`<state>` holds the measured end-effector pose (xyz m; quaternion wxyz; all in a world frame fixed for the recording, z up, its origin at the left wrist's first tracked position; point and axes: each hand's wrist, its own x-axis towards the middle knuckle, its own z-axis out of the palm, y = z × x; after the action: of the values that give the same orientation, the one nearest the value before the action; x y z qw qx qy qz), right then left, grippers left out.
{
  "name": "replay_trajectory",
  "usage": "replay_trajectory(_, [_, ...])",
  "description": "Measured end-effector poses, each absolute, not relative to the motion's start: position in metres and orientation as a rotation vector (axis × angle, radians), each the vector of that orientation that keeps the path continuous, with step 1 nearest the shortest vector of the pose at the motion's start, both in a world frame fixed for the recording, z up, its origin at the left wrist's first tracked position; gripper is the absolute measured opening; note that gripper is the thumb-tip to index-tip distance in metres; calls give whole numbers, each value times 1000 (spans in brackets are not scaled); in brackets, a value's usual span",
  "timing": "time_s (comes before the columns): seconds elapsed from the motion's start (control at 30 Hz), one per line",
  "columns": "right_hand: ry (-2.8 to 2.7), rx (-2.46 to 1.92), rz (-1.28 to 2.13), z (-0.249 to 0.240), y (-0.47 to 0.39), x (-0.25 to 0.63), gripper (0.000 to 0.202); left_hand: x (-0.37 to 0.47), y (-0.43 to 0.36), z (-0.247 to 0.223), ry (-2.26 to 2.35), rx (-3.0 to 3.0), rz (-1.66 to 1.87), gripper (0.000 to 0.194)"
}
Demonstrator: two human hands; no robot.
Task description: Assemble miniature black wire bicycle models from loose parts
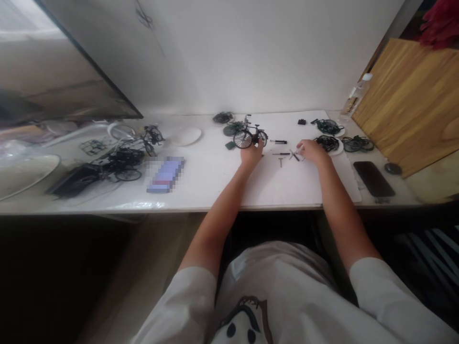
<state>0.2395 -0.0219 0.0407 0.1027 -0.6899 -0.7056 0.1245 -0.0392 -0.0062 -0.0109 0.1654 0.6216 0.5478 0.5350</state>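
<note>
A small black model bicycle (243,139) stands upright at the middle of the white table. My left hand (252,154) is closed round its lower part, below the frame and between the wheels. Over to the right, my right hand (309,150) has its fingers pinched together at the small tools; whatever is between the fingertips is too small to make out. Beside these fingertips lie crossed small tools (294,155), a thin screwdriver (283,154) and a T-shaped piece (281,162). Another black-handled screwdriver (281,142) lies between my hands.
Plates of dark green and black parts (329,126) sit at the right, near a clear bottle (355,99) and a black phone (374,178). More model bicycles (125,160) crowd the left, beside a lit phone (166,175). A white wall stands behind.
</note>
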Motion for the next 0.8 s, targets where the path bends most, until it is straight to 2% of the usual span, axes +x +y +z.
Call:
replay_trajectory(0.17, [-2098, -1984, 390, 38, -24, 234, 31, -48, -4, -9, 1530, 1614, 1580, 32])
replay_trajectory(0.27, [-2094, -1934, 278, 35, -23, 228, 28, -49, -1, -11, 1584, 1590, 1564, 27])
replay_trajectory(0.4, [-2147, -1685, 131, 30, -25, 208, 28, -48, 6, -19, 1739, 1602, 1472, 24])
replay_trajectory(0.47, [-2215, -1521, 175, 29, -28, 192, 28, -48, 11, -23, 1736, 1598, 1577, 24])
replay_trajectory(0.57, [-2338, -1332, 206, 28, -38, 165, 34, -50, 15, -24, 1715, 1563, 1725, 23])
replay_trajectory(0.7, [-2494, -1193, 165, 26, -54, 141, 49, -50, 13, -19, 1765, 1570, 1610, 21])
replay_trajectory(0.8, [-2557, -1192, 114, 22, -60, 135, 51, -48, 10, -15, 1703, 1603, 1593, 19])
